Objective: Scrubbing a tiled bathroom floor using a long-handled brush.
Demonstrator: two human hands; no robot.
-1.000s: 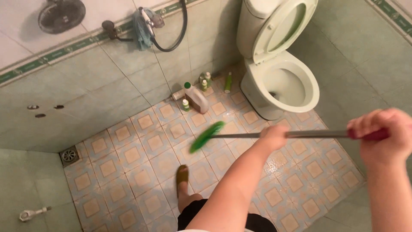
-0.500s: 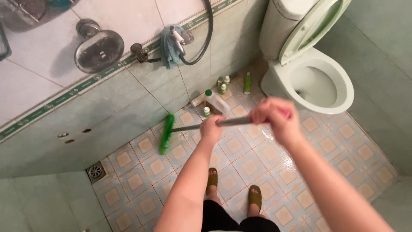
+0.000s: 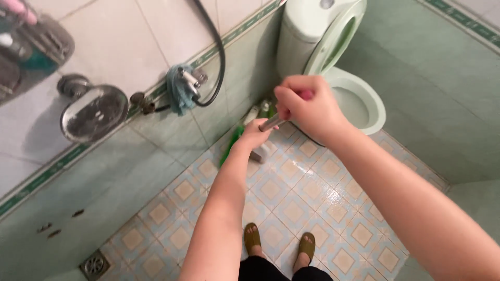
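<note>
Both my hands grip a long-handled floor brush. My right hand is closed around the red end of the grey metal handle. My left hand holds the handle lower down. The green brush head shows just beyond my left hand, down on the patterned floor tiles near the base of the green wall. Much of the brush head and handle is hidden behind my hands. My two feet in olive slippers stand on the tiles below.
A white toilet with its seat lid raised stands at the back right. Small bottles sit on the floor beside it. On the wall are a tap with a blue cloth, a black hose and a metal soap dish. A floor drain lies at bottom left.
The brush has swung from the open floor toward the wall and the bottles. My hands have come closer together and nearer the toilet, and my view has shifted left.
</note>
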